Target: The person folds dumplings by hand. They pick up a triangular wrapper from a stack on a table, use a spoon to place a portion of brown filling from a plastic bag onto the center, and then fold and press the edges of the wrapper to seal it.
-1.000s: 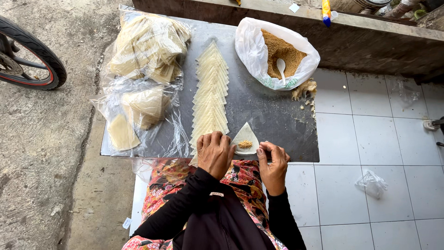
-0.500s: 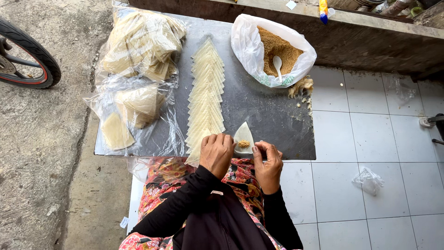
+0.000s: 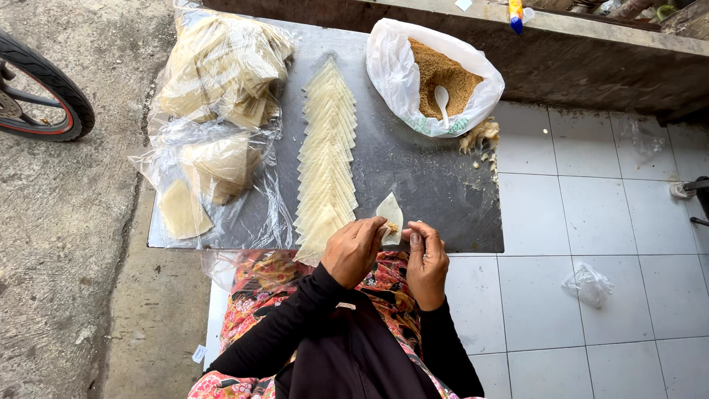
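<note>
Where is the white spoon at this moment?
In the head view the white spoon stands in the brown filling inside the white plastic bag, at the tray's far right corner, beyond both hands.

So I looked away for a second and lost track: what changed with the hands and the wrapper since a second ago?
The wrapper was lifted off the dark board and folded narrower; the left hand now pinches it raised, with filling at its base. The right hand drew back slightly, fingers bent beside it. The row of wrappers, the bag of filling and its spoon stayed put.
</note>
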